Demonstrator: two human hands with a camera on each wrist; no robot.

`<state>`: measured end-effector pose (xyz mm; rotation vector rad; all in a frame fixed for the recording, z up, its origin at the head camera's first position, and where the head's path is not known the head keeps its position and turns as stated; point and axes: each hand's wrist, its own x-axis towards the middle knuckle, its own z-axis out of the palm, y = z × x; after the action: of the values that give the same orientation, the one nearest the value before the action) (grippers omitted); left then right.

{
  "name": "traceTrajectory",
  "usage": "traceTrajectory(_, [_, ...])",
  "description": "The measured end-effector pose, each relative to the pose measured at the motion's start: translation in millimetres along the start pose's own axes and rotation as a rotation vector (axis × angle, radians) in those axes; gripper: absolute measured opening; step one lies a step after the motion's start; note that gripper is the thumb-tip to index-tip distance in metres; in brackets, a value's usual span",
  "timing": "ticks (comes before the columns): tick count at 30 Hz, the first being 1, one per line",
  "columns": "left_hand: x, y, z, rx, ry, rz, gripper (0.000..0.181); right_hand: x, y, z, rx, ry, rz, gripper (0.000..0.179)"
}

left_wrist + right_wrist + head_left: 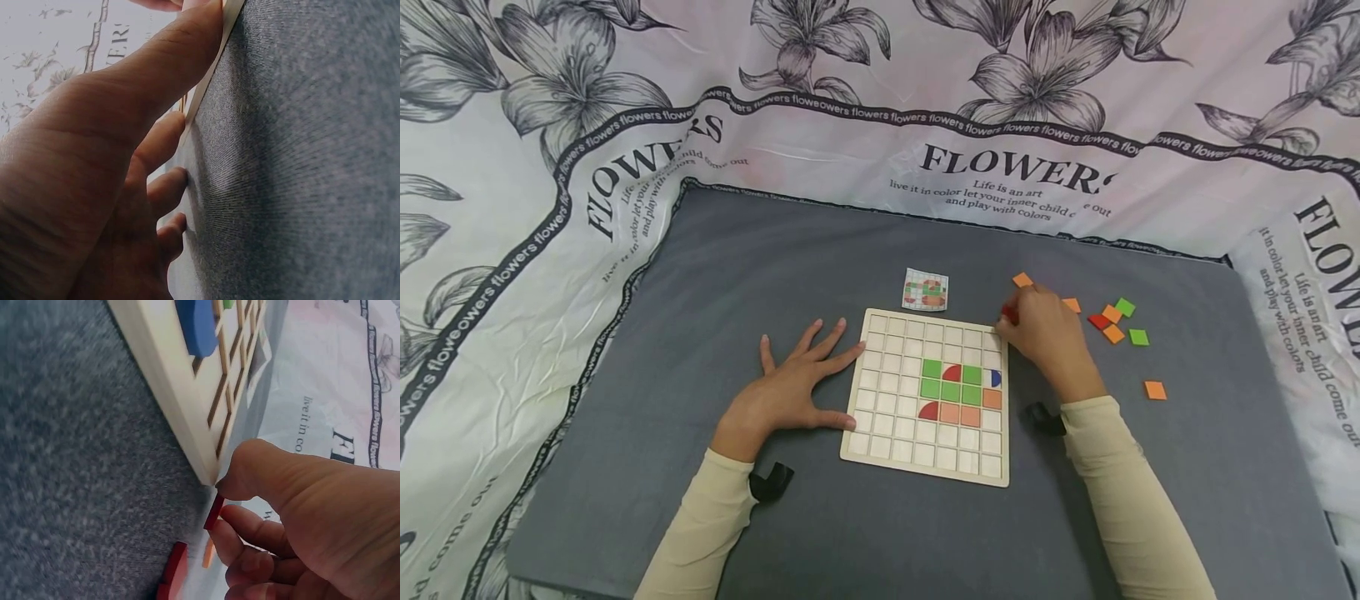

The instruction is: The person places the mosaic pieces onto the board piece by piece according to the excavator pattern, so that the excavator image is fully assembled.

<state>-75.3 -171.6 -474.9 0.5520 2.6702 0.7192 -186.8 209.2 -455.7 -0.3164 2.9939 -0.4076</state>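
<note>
A wooden grid board (882,403) lies on the grey table, with green, orange, red-and-white and blue-and-white tiles in several squares. My left hand (786,393) is spread flat at its left side, the thumb and a fingertip touching the board's edge. Just off the board's upper right corner, my right hand (1047,333) pinches a small red tile (214,512) between thumb and fingers. The blue tile (996,378) sits in the rightmost column. Another red piece (175,569) lies on the table close below the right hand in the right wrist view.
A small printed pattern card (926,290) lies behind the board. Loose tiles are scattered right of the right hand: green tiles (1138,337), orange tiles (1113,333), a red tile (1098,322), and a lone orange tile (1155,390). Flower-printed cloth (820,150) surrounds the table's back and sides.
</note>
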Motion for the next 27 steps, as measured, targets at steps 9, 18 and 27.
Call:
traceTrajectory(9, [0.0, -0.3, 0.3, 0.003, -0.007, -0.001, 0.113, -18.1, -7.0, -9.2, -0.004, 0.054, 0.006, 0.031])
traceTrajectory(18, [1.3, 0.0, -0.1, 0.009, -0.007, 0.000, 0.112, -49.2, -20.0, -21.3, -0.045, 0.188, -0.083, 0.015])
traceTrajectory(27, [1.0, 0.0, 1.0, 0.007, -0.006, 0.000, 0.112, -87.3, -33.1, -23.9, -0.016, 0.238, -0.131, 0.015])
